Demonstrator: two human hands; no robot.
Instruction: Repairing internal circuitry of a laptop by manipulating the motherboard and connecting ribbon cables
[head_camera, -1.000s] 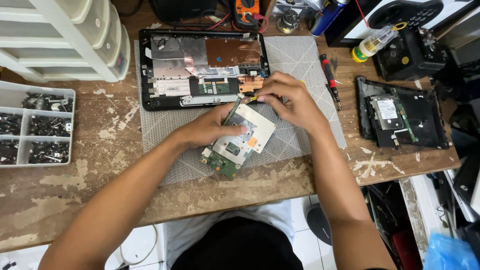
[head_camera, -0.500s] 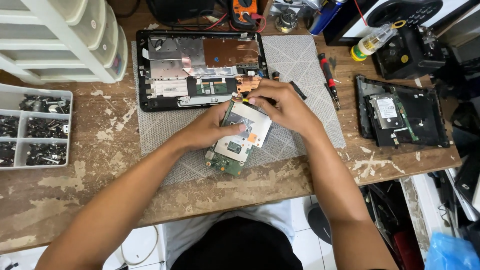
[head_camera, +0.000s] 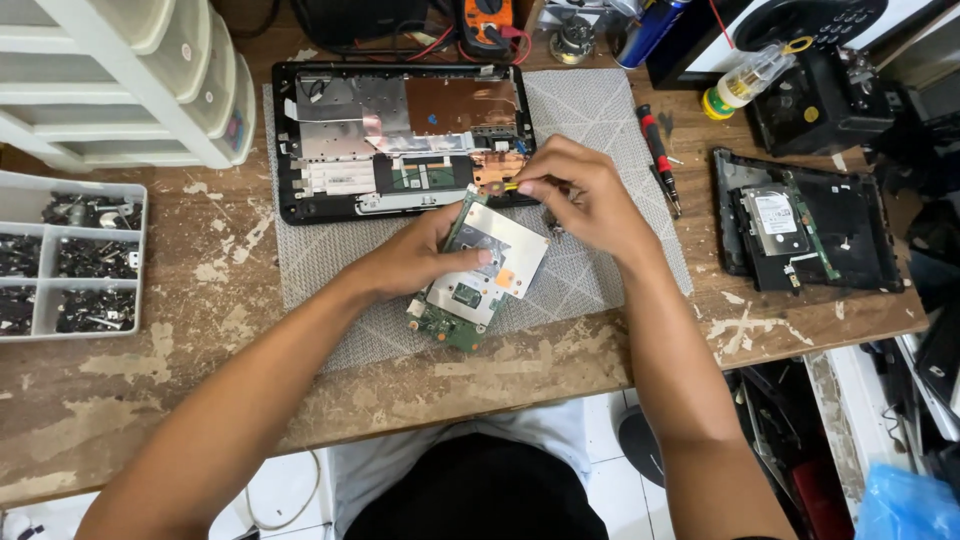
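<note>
Head view: I note one circuit board (head_camera: 483, 272) on the grey mat (head_camera: 610, 120), tilted, long axis running from near-left to far-right. Left hand (head_camera: 420, 258) grips its left edge, fingers curled around it. Right hand (head_camera: 585, 195), at the board's far end, pinches a small yellow-tipped tool (head_camera: 512, 185). One open laptop base (head_camera: 400, 135) lies just beyond. One red screwdriver (head_camera: 658, 155) lies to the right.
</note>
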